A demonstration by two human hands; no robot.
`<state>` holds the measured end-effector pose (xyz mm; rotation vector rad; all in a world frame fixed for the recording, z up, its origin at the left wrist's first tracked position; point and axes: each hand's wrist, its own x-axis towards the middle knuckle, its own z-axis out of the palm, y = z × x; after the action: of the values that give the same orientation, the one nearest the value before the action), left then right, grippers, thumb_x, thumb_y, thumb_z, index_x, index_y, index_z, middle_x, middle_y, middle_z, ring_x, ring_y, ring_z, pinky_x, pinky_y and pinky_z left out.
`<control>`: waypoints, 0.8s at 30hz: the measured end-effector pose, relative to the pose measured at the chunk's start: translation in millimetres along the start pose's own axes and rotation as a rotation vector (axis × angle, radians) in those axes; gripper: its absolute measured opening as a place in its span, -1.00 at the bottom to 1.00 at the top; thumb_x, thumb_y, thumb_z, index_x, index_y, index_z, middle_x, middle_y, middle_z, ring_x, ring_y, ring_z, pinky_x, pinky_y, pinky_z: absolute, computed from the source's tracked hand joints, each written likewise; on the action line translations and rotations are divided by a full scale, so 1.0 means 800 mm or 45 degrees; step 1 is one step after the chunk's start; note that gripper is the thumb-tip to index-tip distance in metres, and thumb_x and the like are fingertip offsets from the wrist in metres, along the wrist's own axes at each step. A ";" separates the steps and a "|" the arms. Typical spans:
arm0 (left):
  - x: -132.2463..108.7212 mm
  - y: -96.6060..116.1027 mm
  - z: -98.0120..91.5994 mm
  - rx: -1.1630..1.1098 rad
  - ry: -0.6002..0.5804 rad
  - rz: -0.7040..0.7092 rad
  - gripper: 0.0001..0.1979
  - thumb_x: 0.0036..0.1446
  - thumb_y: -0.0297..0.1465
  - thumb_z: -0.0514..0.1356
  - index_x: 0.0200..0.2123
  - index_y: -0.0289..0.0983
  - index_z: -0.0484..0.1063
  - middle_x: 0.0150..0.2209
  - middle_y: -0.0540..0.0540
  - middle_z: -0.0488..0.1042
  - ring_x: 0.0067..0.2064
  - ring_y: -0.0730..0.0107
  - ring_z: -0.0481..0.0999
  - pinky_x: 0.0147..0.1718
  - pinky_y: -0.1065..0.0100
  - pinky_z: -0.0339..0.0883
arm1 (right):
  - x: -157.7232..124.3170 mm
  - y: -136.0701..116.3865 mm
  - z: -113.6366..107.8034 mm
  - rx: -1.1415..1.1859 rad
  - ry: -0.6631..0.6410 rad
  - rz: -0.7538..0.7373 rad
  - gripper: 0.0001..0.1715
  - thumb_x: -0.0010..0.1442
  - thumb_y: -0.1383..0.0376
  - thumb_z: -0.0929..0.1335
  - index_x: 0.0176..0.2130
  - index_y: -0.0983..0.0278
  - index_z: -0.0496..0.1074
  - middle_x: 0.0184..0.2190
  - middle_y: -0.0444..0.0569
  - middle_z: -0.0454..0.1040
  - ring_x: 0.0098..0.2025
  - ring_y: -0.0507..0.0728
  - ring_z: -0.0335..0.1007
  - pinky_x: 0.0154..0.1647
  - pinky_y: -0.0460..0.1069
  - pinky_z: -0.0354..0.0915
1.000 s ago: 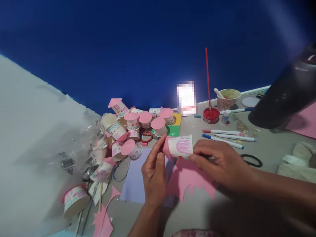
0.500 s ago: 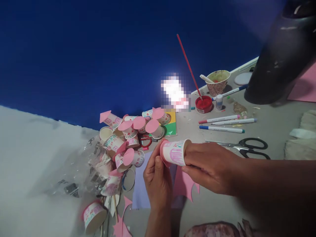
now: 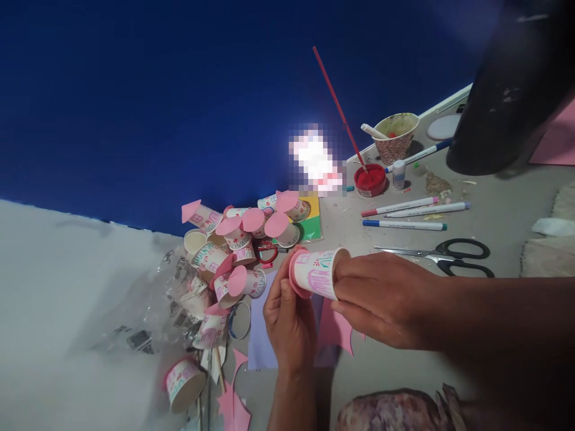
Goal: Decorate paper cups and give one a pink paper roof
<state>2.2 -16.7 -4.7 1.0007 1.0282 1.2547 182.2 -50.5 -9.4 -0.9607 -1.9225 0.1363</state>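
A small white paper cup with pink, red and green drawings lies sideways between my hands. Against its closed end sits a round pink paper piece. My left hand presses that pink piece from the left, thumb in front and fingers behind. The fingers of my right hand reach inside the cup's open end, with the thumb below the rim. Below the hands are a lilac sheet and a cut pink paper scrap.
Several decorated cups with pink tops crowd the left, beside a clear plastic bag. Black-handled scissors, several markers, a red pot, a patterned paper cup and a dark bottle stand or lie to the right.
The view has shifted slightly. Both hands keep the cup and pink piece together, and the cup has turned a little, showing more of its red and green drawing.
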 end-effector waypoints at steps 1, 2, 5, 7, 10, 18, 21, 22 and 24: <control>0.000 0.000 0.000 0.004 -0.013 0.019 -0.71 0.34 -0.28 0.27 0.09 -0.08 0.63 0.17 -0.11 0.61 0.28 0.13 0.50 0.22 0.28 0.39 | -0.001 0.000 0.001 0.003 -0.002 -0.006 -0.72 0.46 0.34 0.19 -0.27 0.27 0.40 -0.33 0.00 0.44 -0.37 0.12 0.29 -0.42 0.04 0.10; 0.001 0.000 -0.001 0.010 -0.024 0.043 -0.71 0.34 -0.28 0.26 0.08 -0.10 0.63 0.17 -0.12 0.61 0.26 0.13 0.53 0.20 0.29 0.41 | -0.002 0.001 0.002 0.006 -0.018 -0.014 -0.73 0.45 0.34 0.20 -0.27 0.27 0.40 -0.32 0.01 0.44 -0.36 0.13 0.29 -0.42 0.04 0.11; 0.003 -0.003 -0.002 0.033 -0.051 0.122 -0.70 0.34 -0.25 0.26 0.08 -0.15 0.64 0.14 -0.18 0.62 0.19 0.12 0.59 0.15 0.28 0.47 | -0.004 0.002 0.001 -0.002 -0.072 -0.033 -0.76 0.44 0.33 0.23 -0.27 0.28 0.40 -0.29 0.03 0.45 -0.35 0.13 0.29 -0.43 0.03 0.11; 0.004 -0.005 -0.003 0.045 -0.062 0.154 -0.69 0.34 -0.26 0.26 0.08 -0.16 0.64 0.14 -0.20 0.63 0.17 0.13 0.61 0.13 0.29 0.48 | -0.005 0.002 0.001 -0.015 -0.074 -0.042 -0.77 0.43 0.33 0.24 -0.27 0.28 0.40 -0.31 0.03 0.44 -0.36 0.13 0.27 -0.43 0.04 0.11; 0.004 -0.006 -0.004 0.060 -0.069 0.160 -0.69 0.35 -0.26 0.25 0.09 -0.14 0.63 0.14 -0.20 0.62 0.17 0.12 0.61 0.15 0.26 0.48 | -0.004 0.002 0.000 -0.022 -0.069 -0.050 -0.77 0.42 0.33 0.24 -0.29 0.27 0.39 -0.34 0.01 0.42 -0.37 0.12 0.24 -0.45 0.04 0.09; 0.003 -0.005 -0.005 0.044 -0.090 0.181 -0.68 0.36 -0.27 0.24 0.11 -0.14 0.62 0.16 -0.21 0.61 0.18 0.10 0.60 0.14 0.26 0.49 | -0.001 0.002 -0.003 -0.017 -0.084 -0.117 -0.74 0.38 0.43 0.24 -0.35 0.28 0.39 -0.38 0.01 0.38 -0.35 0.13 0.22 -0.47 0.04 0.03; 0.003 -0.004 -0.003 0.020 -0.105 0.187 -0.69 0.36 -0.28 0.24 0.10 -0.13 0.62 0.16 -0.20 0.61 0.18 0.11 0.60 0.15 0.26 0.49 | 0.000 0.000 -0.005 -0.019 -0.120 -0.102 -0.75 0.37 0.43 0.25 -0.34 0.29 0.40 -0.37 0.02 0.39 -0.36 0.12 0.20 -0.48 0.04 0.01; 0.003 -0.004 -0.003 0.019 -0.108 0.188 -0.69 0.36 -0.28 0.24 0.10 -0.14 0.63 0.16 -0.20 0.61 0.18 0.11 0.60 0.15 0.26 0.49 | 0.000 0.000 -0.006 -0.017 -0.125 -0.100 -0.76 0.37 0.42 0.25 -0.34 0.29 0.40 -0.37 0.01 0.39 -0.37 0.12 0.19 -0.48 0.03 0.00; 0.004 -0.004 -0.003 0.021 -0.108 0.188 -0.69 0.36 -0.27 0.23 0.09 -0.15 0.63 0.16 -0.21 0.61 0.19 0.10 0.59 0.15 0.27 0.49 | 0.000 0.000 -0.007 -0.009 -0.124 -0.117 -0.77 0.37 0.42 0.25 -0.34 0.28 0.40 -0.40 -0.01 0.36 -0.37 0.13 0.18 -0.48 0.03 -0.02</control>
<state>0.7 -13.7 -8.2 1.1499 0.9142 1.3132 186.1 -52.1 -6.2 -0.8831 -2.0537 0.1247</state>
